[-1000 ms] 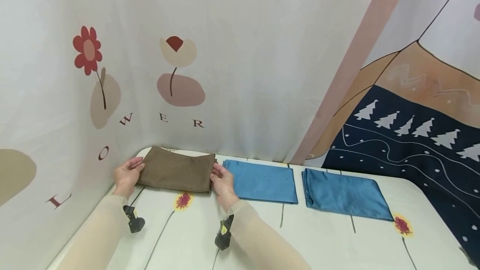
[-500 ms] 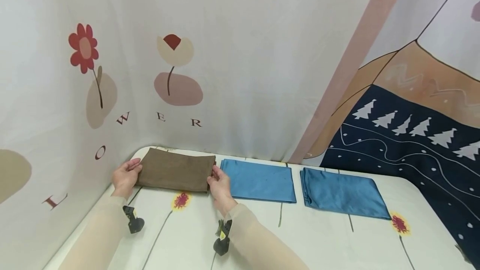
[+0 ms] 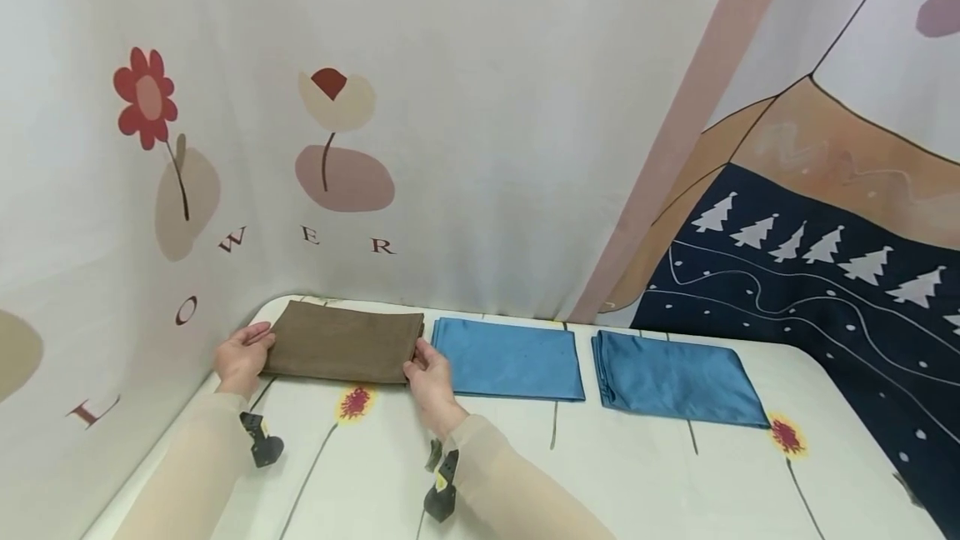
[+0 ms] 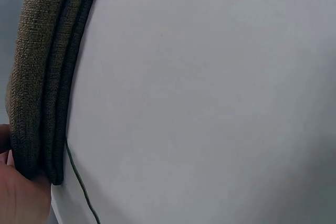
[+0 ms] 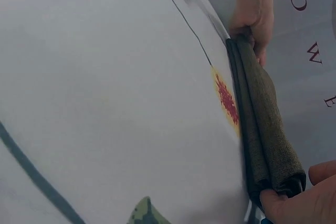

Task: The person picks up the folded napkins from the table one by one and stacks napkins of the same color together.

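Still same grip, left hand (image 3: 242, 359) and right hand (image 3: 432, 379) pinching ends of folded brown cloth (image 3: 345, 344), but more worktop (image 3: 382, 465) shows behind it than a second ago.

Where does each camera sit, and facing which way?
Head: on the head, facing forward and down at the brown cloth; left hand, right hand and sleeves show.
Left wrist: on that wrist, facing the cloth's edge; part of that hand shows.
Right wrist: on that wrist, facing along the cloth; both hands show.
Head and right wrist share hands, cloth, printed flower.
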`<state>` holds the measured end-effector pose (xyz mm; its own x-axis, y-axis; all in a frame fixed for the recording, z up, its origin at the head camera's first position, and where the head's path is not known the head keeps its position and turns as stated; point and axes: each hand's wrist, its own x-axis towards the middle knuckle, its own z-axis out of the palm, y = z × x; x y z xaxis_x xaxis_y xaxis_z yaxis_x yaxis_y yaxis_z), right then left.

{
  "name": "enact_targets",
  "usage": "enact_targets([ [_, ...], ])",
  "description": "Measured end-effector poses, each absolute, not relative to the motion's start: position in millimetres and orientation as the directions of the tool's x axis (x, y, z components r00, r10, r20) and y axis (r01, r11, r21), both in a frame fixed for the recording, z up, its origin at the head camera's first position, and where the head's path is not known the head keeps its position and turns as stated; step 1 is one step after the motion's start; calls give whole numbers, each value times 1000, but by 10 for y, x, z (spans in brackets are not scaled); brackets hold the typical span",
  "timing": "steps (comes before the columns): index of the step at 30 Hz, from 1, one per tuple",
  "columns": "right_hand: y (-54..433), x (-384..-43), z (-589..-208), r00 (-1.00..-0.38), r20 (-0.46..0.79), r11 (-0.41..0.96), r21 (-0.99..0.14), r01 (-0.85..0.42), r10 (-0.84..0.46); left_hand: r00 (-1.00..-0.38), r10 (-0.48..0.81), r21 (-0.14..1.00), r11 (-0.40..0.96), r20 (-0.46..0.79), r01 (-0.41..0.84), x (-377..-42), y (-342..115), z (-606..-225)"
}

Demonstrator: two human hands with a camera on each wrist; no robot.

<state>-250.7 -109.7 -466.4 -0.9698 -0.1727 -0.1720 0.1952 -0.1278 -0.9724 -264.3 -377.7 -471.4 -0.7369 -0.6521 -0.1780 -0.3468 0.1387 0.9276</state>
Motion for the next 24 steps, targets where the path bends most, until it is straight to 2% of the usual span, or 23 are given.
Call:
enact_targets([
  [14, -1080, -2396, -4649, -968, -168, -110, -975, 191, -187, -738, -672, 873, 324, -58, -364, -2618, -3752, -4698],
  [24, -1014, -2281, -4653, -962, -167, -86, -978, 189, -215, -713, -699, 841, 348, -61, -413, -2481, -3774, -4718],
])
